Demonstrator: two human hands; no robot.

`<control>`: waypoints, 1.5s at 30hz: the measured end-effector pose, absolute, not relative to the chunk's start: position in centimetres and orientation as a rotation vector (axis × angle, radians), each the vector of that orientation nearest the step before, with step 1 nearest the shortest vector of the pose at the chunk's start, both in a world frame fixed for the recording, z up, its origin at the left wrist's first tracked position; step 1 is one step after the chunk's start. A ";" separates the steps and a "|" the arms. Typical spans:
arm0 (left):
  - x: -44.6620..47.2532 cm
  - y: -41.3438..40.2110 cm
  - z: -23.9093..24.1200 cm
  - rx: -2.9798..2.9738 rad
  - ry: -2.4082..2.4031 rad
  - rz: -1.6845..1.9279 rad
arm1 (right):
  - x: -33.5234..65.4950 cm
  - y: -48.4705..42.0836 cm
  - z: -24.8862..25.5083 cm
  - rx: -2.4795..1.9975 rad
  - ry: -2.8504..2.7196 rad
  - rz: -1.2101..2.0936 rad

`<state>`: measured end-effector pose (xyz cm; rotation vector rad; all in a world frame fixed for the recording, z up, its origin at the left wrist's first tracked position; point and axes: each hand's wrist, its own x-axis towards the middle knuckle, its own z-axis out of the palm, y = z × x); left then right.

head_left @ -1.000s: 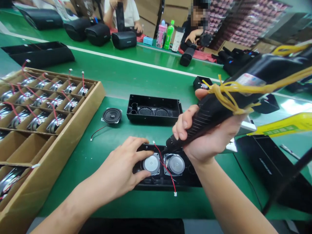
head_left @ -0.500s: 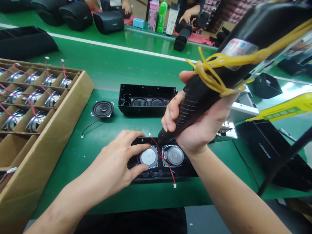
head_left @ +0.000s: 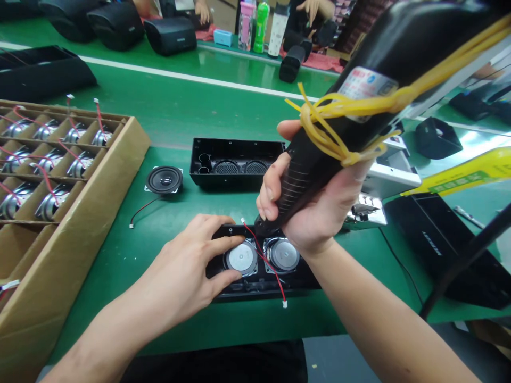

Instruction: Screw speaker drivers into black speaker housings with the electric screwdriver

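In front of me lies a black speaker housing (head_left: pixel 255 286) with two round speaker drivers in it. The thumb and index finger of my left hand (head_left: pixel 195 258) grip the left driver (head_left: pixel 241 258) from two sides. The right driver (head_left: pixel 284 254) sits beside it, and a red wire (head_left: pixel 275 274) with white plugs crosses between them. My right hand (head_left: pixel 319 207) is wrapped round a black electric screwdriver (head_left: pixel 305 170) bound with yellow rubber bands (head_left: pixel 331 117). Its tip points down at the housing's far edge between the drivers; the contact point is hidden.
Behind lies a second black housing (head_left: pixel 235 183), with a loose driver (head_left: pixel 163 180) to its left. A cardboard tray (head_left: pixel 115 175) of wired drivers stands at left. At right are a metal device (head_left: pixel 365 210) and a dark speaker (head_left: pixel 433 242). Across the bench, people's hands (head_left: pixel 313 9) work near bottles (head_left: pixel 261 26).
The view has shifted slightly. The screwdriver and my right hand have moved a little left, while my left hand stays on the driver. Across the bench, a person's hand has lifted off a black speaker.
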<state>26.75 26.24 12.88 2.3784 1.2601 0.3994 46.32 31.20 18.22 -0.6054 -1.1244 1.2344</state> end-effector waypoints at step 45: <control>23.8 23.8 9.1 2.528 1.152 0.686 | 61.4 31.0 22.5 -0.803 -1.101 0.267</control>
